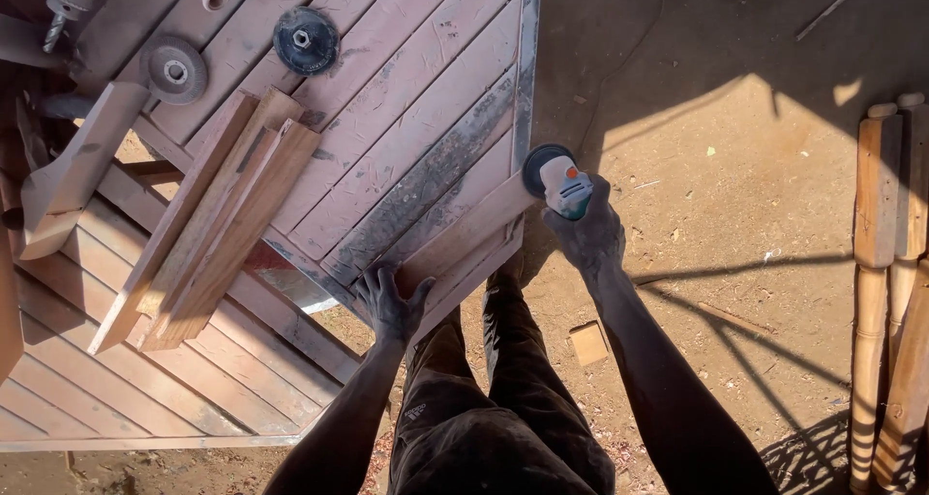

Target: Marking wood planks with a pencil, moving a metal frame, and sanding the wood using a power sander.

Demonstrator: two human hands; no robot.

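My left hand (389, 301) presses flat, fingers spread, on a narrow wooden strip (464, 239) lying along the near corner of a slatted wooden panel (406, 98). My right hand (588, 232) grips a small angle grinder (558, 183) with a white and teal body and a dark disc. The disc sits at the far end of the strip, by the panel's right edge. My dark trousers and legs show below.
A bundle of wooden strips (218, 219) lies on the panel's left. Two grinder discs (306, 40) (175, 69) rest near the top. Turned wooden legs (885, 292) lie on the dirt ground at right. A small wood block (587, 343) sits by my feet.
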